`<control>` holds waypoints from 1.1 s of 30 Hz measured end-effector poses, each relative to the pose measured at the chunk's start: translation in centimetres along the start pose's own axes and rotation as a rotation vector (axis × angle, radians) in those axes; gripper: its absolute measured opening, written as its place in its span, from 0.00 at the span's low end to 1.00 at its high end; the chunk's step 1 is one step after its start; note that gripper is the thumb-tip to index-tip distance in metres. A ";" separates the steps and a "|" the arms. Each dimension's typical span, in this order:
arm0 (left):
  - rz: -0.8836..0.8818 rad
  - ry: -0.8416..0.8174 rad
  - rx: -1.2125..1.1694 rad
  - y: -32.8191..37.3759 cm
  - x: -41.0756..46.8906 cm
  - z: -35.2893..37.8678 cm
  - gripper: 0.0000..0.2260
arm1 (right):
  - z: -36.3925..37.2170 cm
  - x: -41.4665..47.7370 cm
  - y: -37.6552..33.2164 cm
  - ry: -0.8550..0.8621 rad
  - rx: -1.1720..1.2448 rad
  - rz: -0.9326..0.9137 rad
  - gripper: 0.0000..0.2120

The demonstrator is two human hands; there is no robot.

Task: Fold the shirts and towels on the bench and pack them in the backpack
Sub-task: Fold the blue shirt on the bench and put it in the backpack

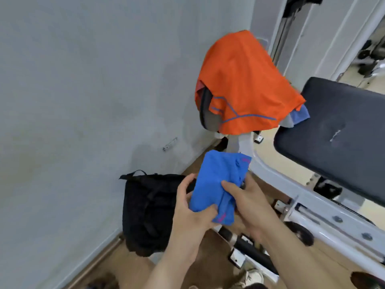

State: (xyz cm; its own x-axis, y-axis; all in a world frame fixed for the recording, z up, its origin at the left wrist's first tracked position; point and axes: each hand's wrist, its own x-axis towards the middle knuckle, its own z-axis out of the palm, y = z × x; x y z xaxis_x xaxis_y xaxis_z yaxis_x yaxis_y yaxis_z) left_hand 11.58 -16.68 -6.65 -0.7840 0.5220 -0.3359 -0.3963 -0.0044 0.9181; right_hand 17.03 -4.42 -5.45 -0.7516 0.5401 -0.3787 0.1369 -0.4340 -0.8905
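Folded blue shirt held in both hands, just right of the backpack; packing step judged next.

Backpack (145, 209) stands on the floor against the wall, top loop up; cannot tell if the mouth is open. Just right of it, left hand (187, 207) grips the blue shirt's (216, 184) lower left edge, thumb on top, and is the nearer hand to the backpack. The shirt bundle's long axis runs away from the body, overlapping the backpack's right edge. Right hand (245, 199) clamps the bundle's right side, fingers curled over the fold. Up and right of the backpack, orange shirt (243, 80) drapes unfolded over a blue towel (300, 115); bench pad (337, 132) is farthest right. Move needed: leftward and down.
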 end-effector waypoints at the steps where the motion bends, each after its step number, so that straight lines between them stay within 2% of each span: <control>1: 0.008 0.032 -0.003 -0.5 -0.6 -1.8 0.34 | 1.3 -0.1 1.0 -0.001 -0.075 -0.022 0.16; 4: 0.046 0.064 0.109 -1.6 -2.3 -6.2 0.32 | 4.8 -0.1 3.0 -0.090 -0.337 -0.127 0.20; 9: 0.006 0.047 0.273 -3.7 -2.3 -10.4 0.33 | 8.5 1.4 4.8 -0.272 -0.754 -0.197 0.19; 11: -0.021 0.045 0.343 -4.1 -1.6 -11.6 0.34 | 8.8 2.9 5.2 -0.262 -0.885 -0.233 0.20; 14: -0.065 0.100 0.477 -4.7 0.8 -13.8 0.26 | 7.8 5.7 5.0 -0.205 -1.024 -0.247 0.23; 19: -0.133 0.030 0.864 -7.5 9.0 -17.4 0.18 | 3.6 13.8 6.9 -0.186 -1.184 -0.222 0.37; 21: -0.130 0.012 1.084 -9.4 12.8 -18.7 0.17 | 1.9 18.2 8.9 -0.204 -1.278 -0.182 0.34; 24: -0.206 -0.020 1.354 -12.3 18.1 -20.6 0.18 | -0.2 24.4 12.7 -0.261 -1.455 -0.069 0.17; 25: -0.230 -0.046 1.447 -13.2 19.9 -21.1 0.18 | -1.0 26.2 14.1 -0.264 -1.487 -0.035 0.15; 28: -0.311 -0.098 1.659 -16.0 24.7 -23.0 0.22 | -2.2 30.9 17.6 -0.266 -1.529 0.050 0.13; 30: -0.421 -0.085 1.666 -18.1 26.9 -24.5 0.27 | -2.8 34.3 19.7 -0.243 -1.530 0.110 0.13; 33: -0.524 -0.105 1.697 -21.1 28.2 -27.2 0.33 | -3.3 39.6 23.6 -0.319 -1.608 0.089 0.14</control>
State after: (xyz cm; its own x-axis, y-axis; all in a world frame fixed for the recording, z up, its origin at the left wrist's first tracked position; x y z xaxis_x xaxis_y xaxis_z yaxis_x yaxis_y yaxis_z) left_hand -15.16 -25.10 -41.22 -0.6918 0.2270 -0.6855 0.3640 0.9295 -0.0595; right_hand -7.39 9.10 -42.28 -0.7720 0.3060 -0.5571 0.5211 0.8066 -0.2791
